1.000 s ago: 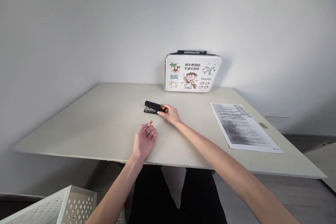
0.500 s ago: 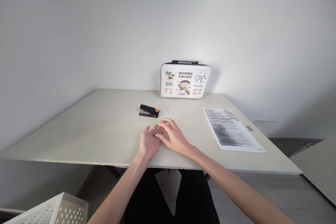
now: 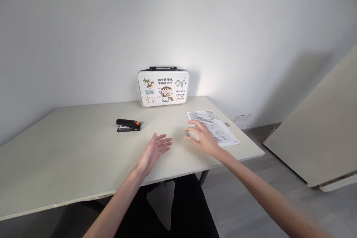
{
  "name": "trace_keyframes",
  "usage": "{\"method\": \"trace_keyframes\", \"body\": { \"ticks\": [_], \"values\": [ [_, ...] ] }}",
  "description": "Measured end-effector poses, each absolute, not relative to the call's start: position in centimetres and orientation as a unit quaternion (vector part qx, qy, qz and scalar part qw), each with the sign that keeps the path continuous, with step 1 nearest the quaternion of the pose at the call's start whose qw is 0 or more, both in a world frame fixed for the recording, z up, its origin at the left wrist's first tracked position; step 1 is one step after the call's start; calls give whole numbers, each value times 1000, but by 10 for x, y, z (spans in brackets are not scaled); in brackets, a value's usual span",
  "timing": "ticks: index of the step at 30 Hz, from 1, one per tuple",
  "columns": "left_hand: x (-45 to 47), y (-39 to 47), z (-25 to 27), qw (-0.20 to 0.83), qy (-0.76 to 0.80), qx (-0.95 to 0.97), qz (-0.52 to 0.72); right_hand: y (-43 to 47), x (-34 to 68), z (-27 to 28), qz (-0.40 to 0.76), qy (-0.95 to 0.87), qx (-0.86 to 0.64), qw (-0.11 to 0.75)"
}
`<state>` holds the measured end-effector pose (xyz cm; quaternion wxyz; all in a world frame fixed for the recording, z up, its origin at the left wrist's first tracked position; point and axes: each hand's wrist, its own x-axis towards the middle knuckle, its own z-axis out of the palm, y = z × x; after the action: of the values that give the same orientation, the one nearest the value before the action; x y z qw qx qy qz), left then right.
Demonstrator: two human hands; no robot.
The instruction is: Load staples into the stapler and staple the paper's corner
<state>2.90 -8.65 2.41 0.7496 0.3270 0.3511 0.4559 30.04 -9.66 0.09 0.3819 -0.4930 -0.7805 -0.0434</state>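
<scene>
Nearest to us are the dark trousers point(image 3: 192, 200) of the seated person, partly under the front edge of the pale table point(image 3: 69, 148). Above that edge we see the left hand point(image 3: 156, 150), palm turned inward, its fingers loosely spread and holding nothing that we can make out. To its right, and well apart from it, the right hand point(image 3: 203, 138) hangs with its fingers curved and its thumb below them. A small grey blur shows by those fingertips (too smeared for us to name), so we cannot tell whether they pinch anything.

Partly behind the right hand lies the printed sheet point(image 3: 227, 135), flat near the table's right edge, and a small grey piece point(image 3: 227, 124) sits on the tabletop just beyond its right side. Farther in, to the left of both hands and touched by neither, the black stapler point(image 3: 128, 125) rests on its base, with its upper arm raised at the left end and an orange part at the right.

At the back we find a white case point(image 3: 164, 89) with cartoon prints and a black handle, upright in front of the plain wall point(image 3: 111, 26).
</scene>
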Motion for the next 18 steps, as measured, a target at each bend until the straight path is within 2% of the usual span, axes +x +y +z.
{"method": "trace_keyframes", "body": {
  "ticks": [4, 7, 11, 18],
  "values": [
    [-38, -86, 24, 565, 451, 530, 444, -101, 418, -29, -56, -682, -631, 365],
    [-82, -80, 21, 466, 488, 607, 420, -104, 489, -54, -59, -614, -712, 336],
    [-105, -76, 12, 420, 500, 639, 406, -95, 534, -74, -28, -603, -734, 311],
    [-98, -86, 7, 372, 519, 648, 415, -90, 536, -83, 11, -596, -732, 329]
  ]
}}
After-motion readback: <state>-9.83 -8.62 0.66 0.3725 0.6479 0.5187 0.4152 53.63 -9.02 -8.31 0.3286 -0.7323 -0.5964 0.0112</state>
